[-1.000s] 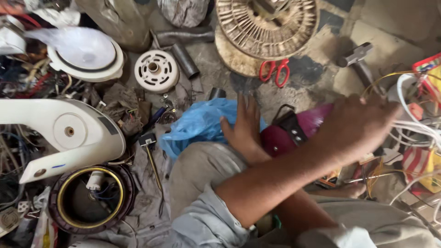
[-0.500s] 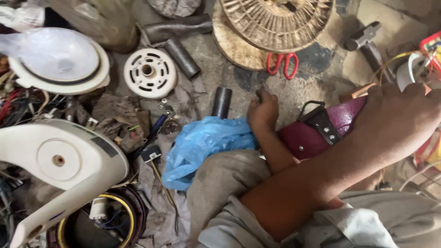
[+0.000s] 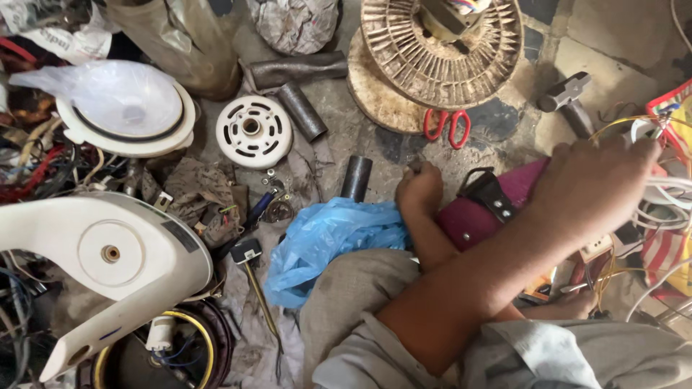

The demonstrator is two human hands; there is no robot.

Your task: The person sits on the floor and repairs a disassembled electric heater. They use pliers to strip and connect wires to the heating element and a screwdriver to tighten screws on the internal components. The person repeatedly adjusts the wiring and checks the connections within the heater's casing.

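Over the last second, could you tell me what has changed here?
The left hand reached further right, past the purple bag onto the wires. The right hand curled from spread fingers into a fist beside the black tube. Scissors and blue bag stayed put.

Red-handled scissors (image 3: 447, 127) lie on the floor (image 3: 360, 137) just below a round ribbed fan guard (image 3: 441, 45). A white vented disc (image 3: 254, 132) sits left of two dark tubes (image 3: 303, 111). A white bowl-shaped cover (image 3: 124, 108) lies upper left. A large white housing (image 3: 101, 259) lies lower left, above a wound coil (image 3: 158, 353). A hammer (image 3: 569, 101) lies upper right.
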